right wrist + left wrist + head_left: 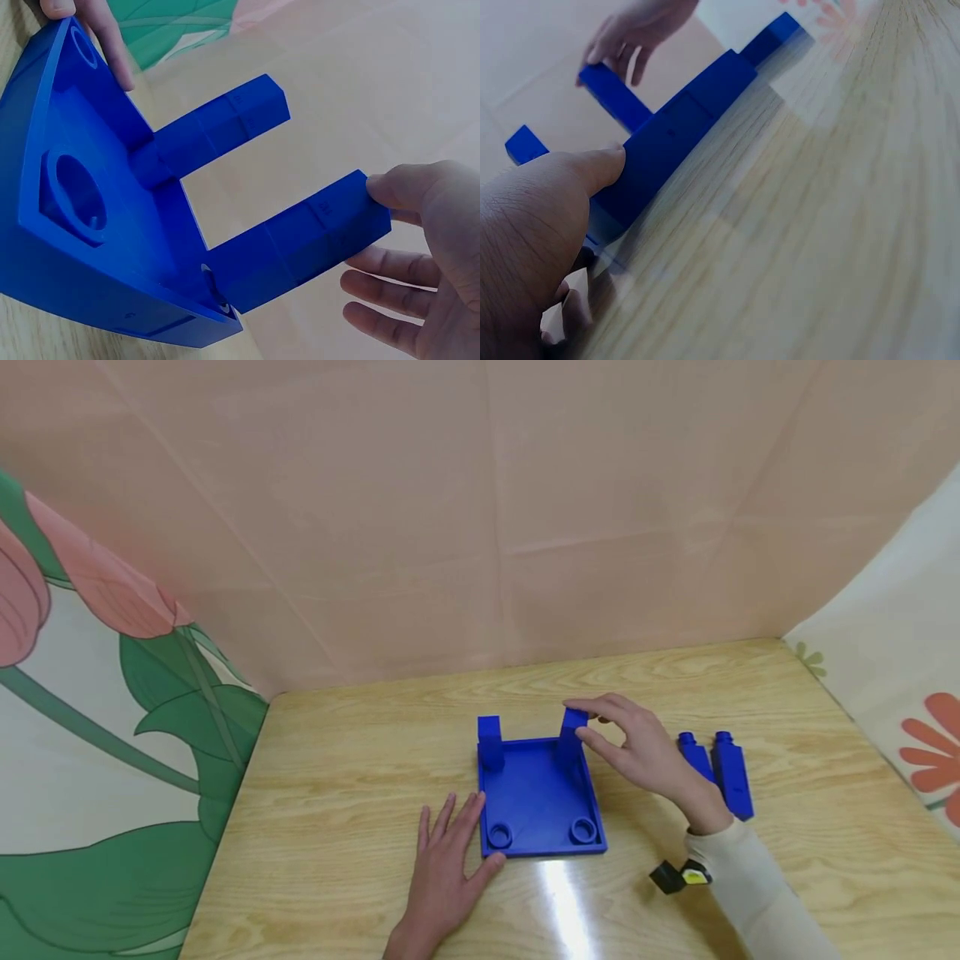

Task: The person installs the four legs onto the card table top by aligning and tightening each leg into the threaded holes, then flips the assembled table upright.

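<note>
A square blue tray-like base (pixel 536 797) with raised edges lies on the table, with round sockets in its two near corners. At its far left corner a blue square leg (pixel 491 743) stands upright. My right hand (pixel 633 743) pinches the upper end of another blue leg (pixel 300 240) between thumb and fingers at the far right corner. This leg's lower end meets the corner socket, and in the head view it leans slightly. My left hand (pixel 448 864) rests beside the base's left edge with fingers extended. Its thumb touches the near left corner.
Two loose blue legs (pixel 732 777) lie side by side on the wooden table (pixel 337 827), right of the base and partly behind my right wrist. A pink cloth (pixel 495 527) hangs behind the table. Flower-patterned cloths (pixel 75 760) border both sides.
</note>
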